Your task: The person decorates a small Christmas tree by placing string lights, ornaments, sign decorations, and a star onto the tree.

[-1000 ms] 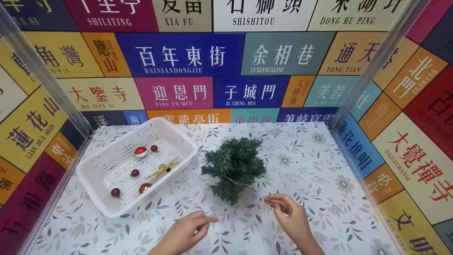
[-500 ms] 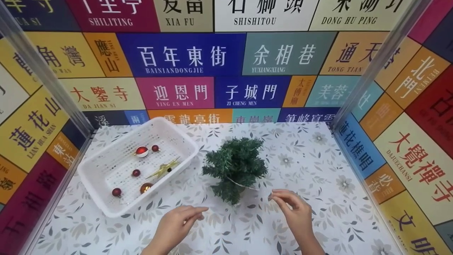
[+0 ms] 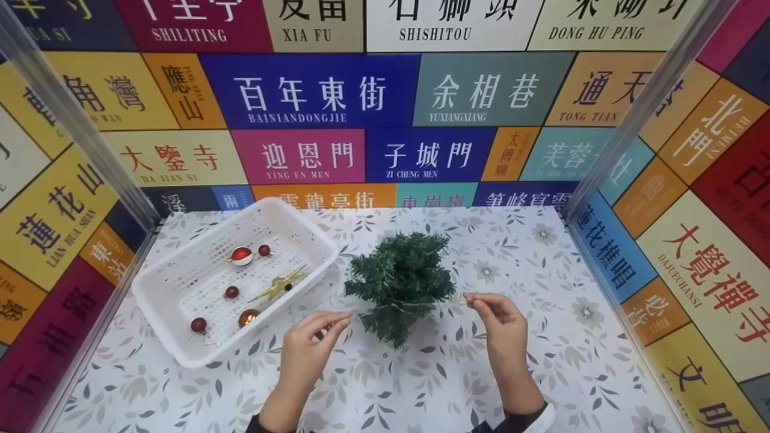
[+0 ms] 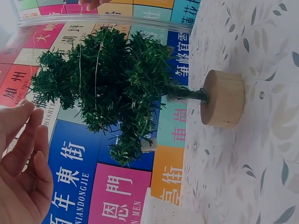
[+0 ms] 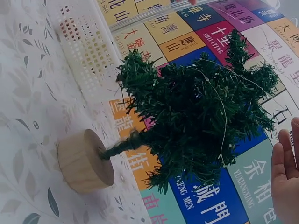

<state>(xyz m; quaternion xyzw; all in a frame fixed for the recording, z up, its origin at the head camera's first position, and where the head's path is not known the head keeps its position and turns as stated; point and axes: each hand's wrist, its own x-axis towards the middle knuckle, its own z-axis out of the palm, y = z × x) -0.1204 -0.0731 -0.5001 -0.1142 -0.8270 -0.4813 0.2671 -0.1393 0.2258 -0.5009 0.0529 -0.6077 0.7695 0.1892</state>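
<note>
A small green artificial Christmas tree (image 3: pixel 400 282) stands upright on a round wooden base (image 4: pixel 223 99). A thin silvery wire (image 5: pixel 219 105) lies across its branches. To the tree's left, my left hand (image 3: pixel 310 346) has thumb and forefinger together, pinching what looks like a faint stretch of the wire. On the other side my right hand (image 3: pixel 504 325) pinches the wire near the branches, with thumb and forefinger meeting. Both hands are raised beside the tree, apart from its base. The wire's ends are too fine to make out.
A white plastic basket (image 3: pixel 162 337) at the left holds several red baubles, a red-and-white bauble (image 3: pixel 241 256), a copper-coloured bauble (image 3: pixel 248 318) and a gold star (image 3: pixel 278 285). A leaf-patterned cloth (image 3: pixel 541 373) covers the table. Printed panels wall the back and sides.
Both hands have moved up and forward, to either side of the tree. The wire now runs more level across the tree's front. Tree and basket have stayed put.
</note>
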